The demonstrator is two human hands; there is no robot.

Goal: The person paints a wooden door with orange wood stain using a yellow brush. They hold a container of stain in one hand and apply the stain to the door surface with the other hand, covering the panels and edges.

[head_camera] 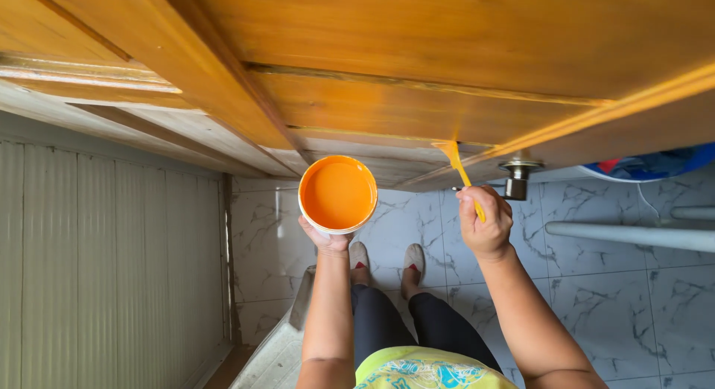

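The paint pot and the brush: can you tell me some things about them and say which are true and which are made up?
1. The left hand holds a white pot full of orange paint. True.
2. The right hand holds a blue roller. False: it grips a thin brush with a yellow handle.
3. The brush tip touches the wooden door. True.
4. The floor is green carpet. False: it is pale marbled tile.
5. A metal door knob sits beside the right hand. True.
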